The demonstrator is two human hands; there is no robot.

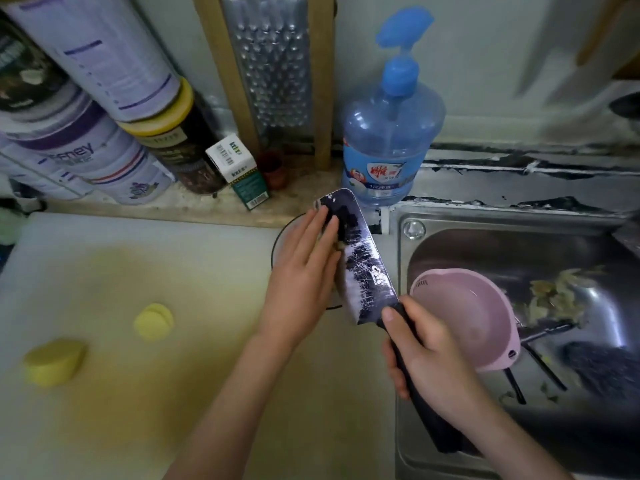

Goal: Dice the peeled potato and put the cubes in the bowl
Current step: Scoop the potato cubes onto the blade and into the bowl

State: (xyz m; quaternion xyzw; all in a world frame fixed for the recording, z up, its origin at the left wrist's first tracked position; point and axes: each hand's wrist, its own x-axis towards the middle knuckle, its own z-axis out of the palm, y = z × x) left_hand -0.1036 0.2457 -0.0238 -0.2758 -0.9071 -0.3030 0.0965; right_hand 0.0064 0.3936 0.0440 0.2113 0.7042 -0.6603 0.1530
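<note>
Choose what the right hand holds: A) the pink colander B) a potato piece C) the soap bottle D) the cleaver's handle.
D: the right hand grips the cleaver by its black handle; the pink colander sits in the sink.

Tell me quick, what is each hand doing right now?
Left hand: open, straight fingers pressing on the knife blade.
Right hand: closed, holding the knife by its handle.

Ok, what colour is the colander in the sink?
The colander is pale pink; the head view shows it.
</note>
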